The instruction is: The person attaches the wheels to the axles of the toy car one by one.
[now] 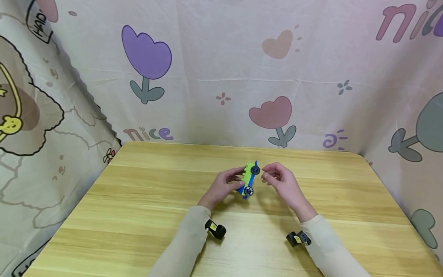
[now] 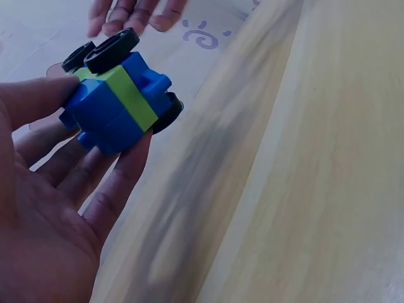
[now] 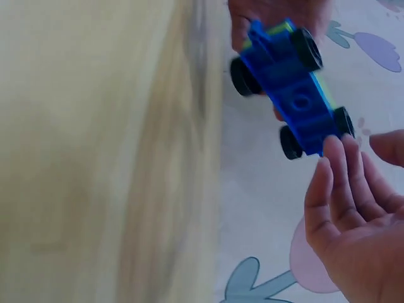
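Note:
My left hand [image 1: 220, 188] holds a toy car built of lime-green and blue blocks [image 1: 247, 175], thumb on one side and fingers on the other. The car is tipped on its side above the table, its black wheels facing right in the head view. In the left wrist view, blue blocks at one end of the car [image 2: 104, 110] lie between thumb and fingers. The right wrist view shows the car's blue underside [image 3: 287, 85]. Just to the right of the car is my right hand [image 1: 285, 185], holding nothing, its fingers loosely bent and their tips close to a wheel.
Both hands are over a light wooden table [image 1: 138, 200]. A printed cloth [image 1: 214, 50] with flowers and hearts hangs behind it and at the sides. Small black cameras are strapped at the left wrist [image 1: 216, 230] and right wrist [image 1: 297, 239].

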`<state>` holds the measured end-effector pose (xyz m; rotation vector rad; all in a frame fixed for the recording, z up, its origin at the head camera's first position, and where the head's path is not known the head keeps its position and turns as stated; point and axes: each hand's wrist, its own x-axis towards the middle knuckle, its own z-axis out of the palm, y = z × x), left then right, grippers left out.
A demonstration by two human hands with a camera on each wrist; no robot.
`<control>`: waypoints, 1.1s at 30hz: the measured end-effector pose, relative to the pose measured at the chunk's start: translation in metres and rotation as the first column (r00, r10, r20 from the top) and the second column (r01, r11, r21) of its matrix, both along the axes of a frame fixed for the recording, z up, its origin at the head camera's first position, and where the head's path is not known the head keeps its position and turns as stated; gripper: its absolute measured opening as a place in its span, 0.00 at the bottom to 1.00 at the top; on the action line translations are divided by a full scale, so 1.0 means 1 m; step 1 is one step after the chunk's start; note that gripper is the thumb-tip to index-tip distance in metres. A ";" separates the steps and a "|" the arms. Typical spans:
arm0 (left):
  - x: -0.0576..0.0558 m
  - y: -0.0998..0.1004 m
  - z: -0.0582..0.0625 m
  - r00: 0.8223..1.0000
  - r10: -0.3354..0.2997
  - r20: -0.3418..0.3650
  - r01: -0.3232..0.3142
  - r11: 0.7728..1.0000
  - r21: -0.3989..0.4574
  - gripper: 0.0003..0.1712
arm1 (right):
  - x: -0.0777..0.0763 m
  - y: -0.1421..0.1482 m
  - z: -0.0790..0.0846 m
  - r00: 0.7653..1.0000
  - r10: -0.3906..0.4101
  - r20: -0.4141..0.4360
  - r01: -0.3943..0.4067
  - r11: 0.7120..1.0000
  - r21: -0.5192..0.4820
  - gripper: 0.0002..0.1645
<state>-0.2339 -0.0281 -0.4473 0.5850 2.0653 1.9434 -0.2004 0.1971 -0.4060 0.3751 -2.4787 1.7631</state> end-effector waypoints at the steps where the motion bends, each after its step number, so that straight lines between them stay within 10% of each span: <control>1: 0.000 0.000 0.000 1.000 0.001 -0.001 -0.001 1.000 -0.008 0.29 | -0.001 0.001 0.001 1.000 -0.017 -0.012 0.017 1.000 -0.005 0.12; 12: 0.001 -0.002 0.002 0.997 -0.070 -0.029 0.068 0.996 -0.056 0.27 | -0.009 0.005 0.018 0.995 -0.085 -0.050 0.089 0.992 0.084 0.13; 33: 0.006 -0.002 0.004 0.988 -0.144 -0.062 0.131 0.976 -0.176 0.24 | -0.022 0.010 0.017 0.975 0.161 0.155 -0.199 0.941 0.275 0.21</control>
